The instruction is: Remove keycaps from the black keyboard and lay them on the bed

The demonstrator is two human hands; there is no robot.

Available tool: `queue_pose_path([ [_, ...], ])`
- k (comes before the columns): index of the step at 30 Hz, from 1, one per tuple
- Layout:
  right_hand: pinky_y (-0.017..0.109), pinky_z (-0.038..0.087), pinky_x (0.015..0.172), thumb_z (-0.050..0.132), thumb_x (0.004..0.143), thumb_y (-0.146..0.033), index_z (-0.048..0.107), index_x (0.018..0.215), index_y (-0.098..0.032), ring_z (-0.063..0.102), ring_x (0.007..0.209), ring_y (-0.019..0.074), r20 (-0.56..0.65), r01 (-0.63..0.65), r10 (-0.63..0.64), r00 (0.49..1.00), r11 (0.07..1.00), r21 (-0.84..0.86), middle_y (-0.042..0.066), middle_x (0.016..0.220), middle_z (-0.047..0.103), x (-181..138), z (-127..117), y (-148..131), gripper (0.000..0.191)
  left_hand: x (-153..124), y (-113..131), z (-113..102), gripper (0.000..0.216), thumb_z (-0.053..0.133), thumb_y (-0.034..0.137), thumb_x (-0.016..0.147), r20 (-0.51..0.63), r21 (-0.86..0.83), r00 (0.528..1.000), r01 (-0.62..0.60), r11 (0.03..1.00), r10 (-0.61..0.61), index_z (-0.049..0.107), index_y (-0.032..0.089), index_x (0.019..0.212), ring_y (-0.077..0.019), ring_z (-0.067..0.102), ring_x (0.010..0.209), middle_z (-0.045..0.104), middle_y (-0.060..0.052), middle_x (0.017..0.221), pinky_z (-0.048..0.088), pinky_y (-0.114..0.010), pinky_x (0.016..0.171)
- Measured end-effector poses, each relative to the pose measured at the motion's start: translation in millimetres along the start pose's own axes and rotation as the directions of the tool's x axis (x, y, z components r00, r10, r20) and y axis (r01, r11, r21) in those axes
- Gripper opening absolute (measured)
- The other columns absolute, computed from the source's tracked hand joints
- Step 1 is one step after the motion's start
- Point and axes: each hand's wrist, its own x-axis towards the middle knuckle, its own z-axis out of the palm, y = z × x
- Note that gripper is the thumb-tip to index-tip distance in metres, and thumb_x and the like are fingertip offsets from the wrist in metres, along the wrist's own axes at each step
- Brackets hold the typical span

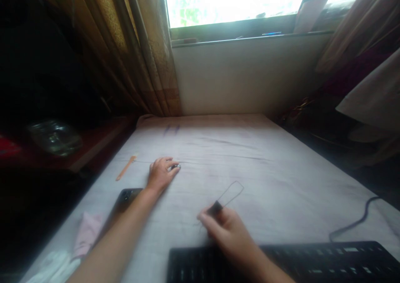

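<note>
Thin wire loop (pixel 231 192) pinched by its dark end in my right hand (pixel 229 233), lying on the cloth-covered table (pixel 281 170), while my left hand (pixel 161 174) closes fingertips on a small ring-like piece (pixel 176 166); the two are well apart, not yet joined

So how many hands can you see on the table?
2. The left hand rests on the pale cloth-covered table, fingertips on a small dark thing; the right hand pinches a thin wire loop.

Keyboard (pixel 312 262) cut off by bottom edge.
</note>
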Motion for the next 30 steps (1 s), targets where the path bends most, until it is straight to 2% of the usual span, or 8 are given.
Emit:
queue_pose_path([
  [11, 0.025, 0.043, 0.055, 0.059, 0.083, -0.042, 0.064, 0.063, -0.017, 0.049, 0.059, 0.0139, 0.003, 0.004, -0.004, 1.000, 1.000, -0.019, 0.001, 0.062, 0.056, 0, 0, 1, 0.032, -1, 1, -2, 0.030, 0.062, 0.038, 0.094, -0.002, 0.000, 1.000, -0.007, 1.000, 0.007, 0.063, 0.020, 0.118, -0.0245, 0.059, 0.117, 0.060, -0.009, 0.131, 0.050, -0.050, 0.101],
  [17, 0.024, 0.039, 0.053, 0.058, 0.082, -0.043, 0.062, 0.063, -0.018, 0.045, 0.056, 0.0125, 0.012, -0.010, 0.011, 1.000, 1.000, -0.010, -0.001, 0.060, 0.052, 2, 1, 5, 0.032, 0, 1, -3, 0.031, 0.062, 0.038, 0.094, -0.001, 0.007, 1.000, -0.008, 1.000, 0.008, 0.062, 0.020, 0.119, -0.0249, 0.059, 0.118, 0.060, -0.009, 0.131, 0.050, -0.050, 0.102],
  [24, 0.026, 0.044, 0.063, 0.058, 0.083, -0.040, 0.064, 0.066, -0.018, 0.052, 0.065, 0.0153, 0.014, -0.002, 0.002, 1.000, 1.000, -0.014, 0.000, 0.064, 0.056, 1, 1, 10, 0.029, 0, 2, -2, 0.031, 0.062, 0.038, 0.094, 0.005, 0.023, 1.000, -0.007, 1.000, 0.007, 0.062, 0.020, 0.120, -0.0251, 0.059, 0.118, 0.060, -0.010, 0.132, 0.049, -0.050, 0.102],
  [30, 0.024, 0.041, 0.056, 0.058, 0.083, -0.041, 0.064, 0.067, -0.017, 0.048, 0.059, 0.0130, 0.020, -0.010, 0.011, 1.000, 1.000, -0.013, 0.000, 0.064, 0.055, 1, 1, 9, 0.029, -7, -2, -13, 0.032, 0.063, 0.038, 0.094, 0.035, 0.048, 0.999, -0.022, 0.999, 0.021, 0.062, 0.020, 0.121, -0.0262, 0.057, 0.122, 0.059, -0.010, 0.134, 0.047, -0.052, 0.105],
])
